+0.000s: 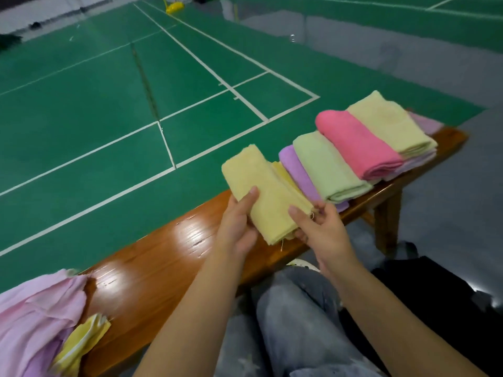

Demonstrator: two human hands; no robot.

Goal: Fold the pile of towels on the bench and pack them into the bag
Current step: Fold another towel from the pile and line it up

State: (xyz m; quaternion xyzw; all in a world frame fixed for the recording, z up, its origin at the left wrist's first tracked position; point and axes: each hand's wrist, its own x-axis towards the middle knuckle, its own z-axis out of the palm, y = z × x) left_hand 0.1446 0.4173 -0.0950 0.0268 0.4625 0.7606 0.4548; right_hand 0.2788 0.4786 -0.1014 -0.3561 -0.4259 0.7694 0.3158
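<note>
Both hands, left hand (239, 213) and right hand (318, 224), pinched the folded yellow towel (264, 191); soft, light, floppy, so best held by its edges.

Indoor badminton hall: green court floor (109, 110), white lines (206, 68), wooden bench (152, 257).

There is just 1 camera, and it sits on the person's head. It looks forward and down, so both arms reach out from the bottom edge of the picture. It is close to the desk (152, 268), which runs slanting from the bottom left up to the right. Past the desk it sees far across the green court floor (81, 118). The lens is wide, so straight lines bend near the edges.
</note>
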